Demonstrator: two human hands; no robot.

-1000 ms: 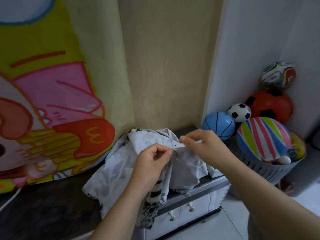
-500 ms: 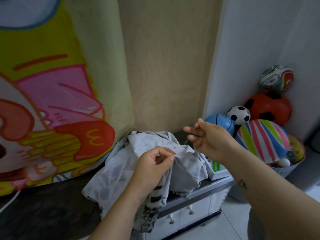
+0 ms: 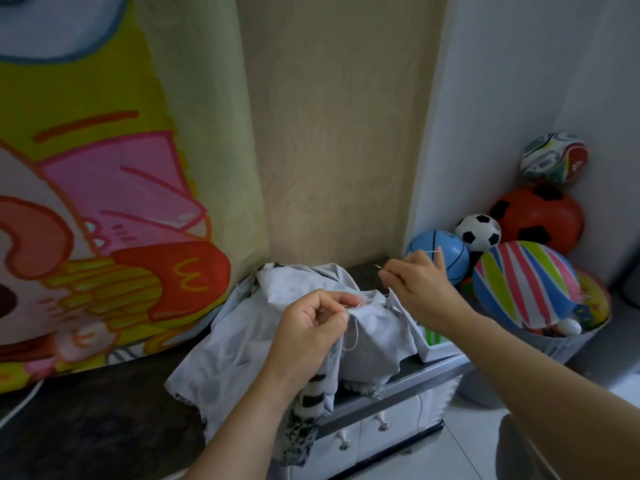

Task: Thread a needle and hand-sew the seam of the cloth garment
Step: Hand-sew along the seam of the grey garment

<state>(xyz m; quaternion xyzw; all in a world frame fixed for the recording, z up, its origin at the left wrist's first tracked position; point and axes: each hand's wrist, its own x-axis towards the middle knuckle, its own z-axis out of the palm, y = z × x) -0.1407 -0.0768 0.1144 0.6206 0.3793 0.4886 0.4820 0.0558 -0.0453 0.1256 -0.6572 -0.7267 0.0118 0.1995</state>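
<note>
A pale grey garment (image 3: 242, 334) with a black-and-white patterned inner side lies bunched on the dark counter (image 3: 86, 424) and hangs over its edge. My left hand (image 3: 311, 327) pinches a fold of the cloth at the seam between thumb and fingers. My right hand (image 3: 420, 284) is raised to the right of the seam and pinches a thin needle (image 3: 379, 267), its tip pointing up and left. A light thread (image 3: 360, 304) runs from the seam toward my right hand, and a loose loop of it hangs below my left fingers.
A basket (image 3: 554, 344) of several balls stands at the right, among them a striped ball (image 3: 523, 282) and a blue ball (image 3: 441, 254). A colourful cartoon curtain (image 3: 104, 202) hangs at the left. Small white drawers (image 3: 374, 431) sit below the counter edge.
My right hand has drawn the needle up and to the right, away from the seam, pulling the thread through. My left hand keeps its pinch on the cloth.
</note>
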